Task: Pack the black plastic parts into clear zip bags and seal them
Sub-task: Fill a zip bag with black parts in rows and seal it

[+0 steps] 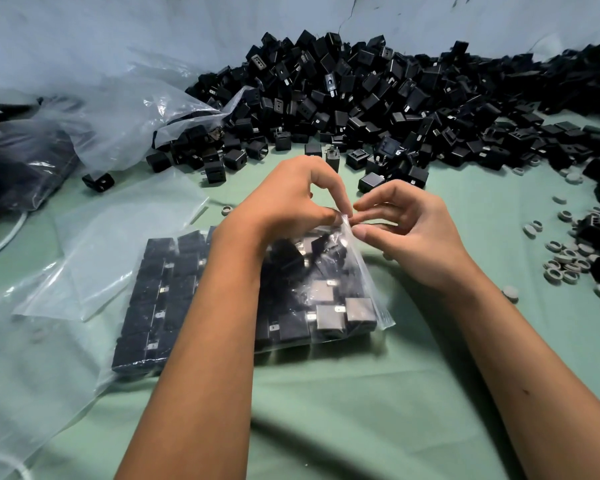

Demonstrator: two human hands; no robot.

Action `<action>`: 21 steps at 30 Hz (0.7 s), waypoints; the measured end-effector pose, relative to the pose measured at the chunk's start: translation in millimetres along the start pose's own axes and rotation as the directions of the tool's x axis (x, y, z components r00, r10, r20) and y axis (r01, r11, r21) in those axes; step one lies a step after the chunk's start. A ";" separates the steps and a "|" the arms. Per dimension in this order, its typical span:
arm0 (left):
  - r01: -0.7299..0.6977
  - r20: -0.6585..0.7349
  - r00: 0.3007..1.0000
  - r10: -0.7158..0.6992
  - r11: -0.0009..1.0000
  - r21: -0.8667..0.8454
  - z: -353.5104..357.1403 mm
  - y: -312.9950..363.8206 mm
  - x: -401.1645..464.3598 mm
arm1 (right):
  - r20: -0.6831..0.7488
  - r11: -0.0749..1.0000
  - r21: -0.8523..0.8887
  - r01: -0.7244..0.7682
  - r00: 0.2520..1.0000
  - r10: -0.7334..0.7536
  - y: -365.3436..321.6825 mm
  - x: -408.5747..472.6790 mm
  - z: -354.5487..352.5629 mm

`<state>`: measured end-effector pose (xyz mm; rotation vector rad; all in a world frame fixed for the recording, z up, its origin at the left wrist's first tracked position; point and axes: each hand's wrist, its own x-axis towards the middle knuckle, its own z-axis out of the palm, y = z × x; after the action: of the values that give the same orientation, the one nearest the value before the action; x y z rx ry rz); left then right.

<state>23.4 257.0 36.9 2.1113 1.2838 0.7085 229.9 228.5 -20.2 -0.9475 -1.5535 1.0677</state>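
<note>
A plain pale-green cloth [326,410] covers the table. The big far heap of small square plastic parts [378,98] is glossy black with silver metal tabs. The near clear zip bag [326,306] shows black parts in rows. At right, small rubber rings [565,265] are light grey. The far wall [118,22] is pale blue-grey.

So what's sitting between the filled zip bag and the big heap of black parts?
Head view: both hands, left hand and right hand, pinching the filled zip bag's top edge, then green cloth with a few stray black parts before the heap.
</note>
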 end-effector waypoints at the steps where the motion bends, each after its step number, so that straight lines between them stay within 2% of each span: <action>1: 0.001 0.000 1.000 -0.001 1.000 0.001 -0.1 -0.2 -0.2 | -0.011 0.998 -0.055 0.009 1.000 -0.009 0.8 1.0 -1.0; 3: 0.000 0.001 1.000 0.000 1.000 0.004 0.9 0.2 -0.2 | 0.007 1.000 -0.029 0.005 1.000 -0.005 1.7 0.9 -0.3; 7: 0.004 -0.010 1.000 -0.004 1.000 -0.007 0.1 -0.4 -0.7 | 0.097 0.972 0.204 -0.115 0.991 0.097 -3.1 -0.3 3.9; 11: 0.007 -0.012 1.000 -0.007 1.000 -0.019 -0.3 0.5 -1.3 | 0.057 0.933 0.306 -0.188 0.982 0.180 -9.0 0.8 4.6; 16: 0.016 -0.033 0.999 -0.016 1.000 -0.021 -1.3 -0.1 -0.9 | 0.130 0.793 0.535 -0.292 0.956 0.264 -11.4 -2.8 23.4; 18: 0.024 -0.042 0.999 -0.025 0.999 -0.033 -1.6 -2.1 -1.7 | 0.126 0.760 0.577 -0.301 0.951 0.281 -11.0 -1.0 24.4; 19: 0.027 -0.043 0.999 -0.029 0.999 -0.041 -1.5 -2.5 -2.2 | 0.058 0.787 0.550 -0.277 0.954 0.295 -9.3 0.8 21.7; 20: 0.033 -0.039 0.999 -0.035 0.998 -0.048 -1.0 -2.5 -2.7 | -0.070 0.871 0.436 -0.226 0.957 0.283 -5.5 2.6 16.5; 21: 0.038 -0.031 0.999 -0.039 0.998 -0.050 -0.6 -2.1 -3.1 | -0.234 0.967 0.195 -0.164 0.950 0.209 0.4 4.3 9.2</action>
<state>20.5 255.1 35.4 2.0379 1.3072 0.7528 220.0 231.0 -20.5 -1.0800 -1.1595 1.1455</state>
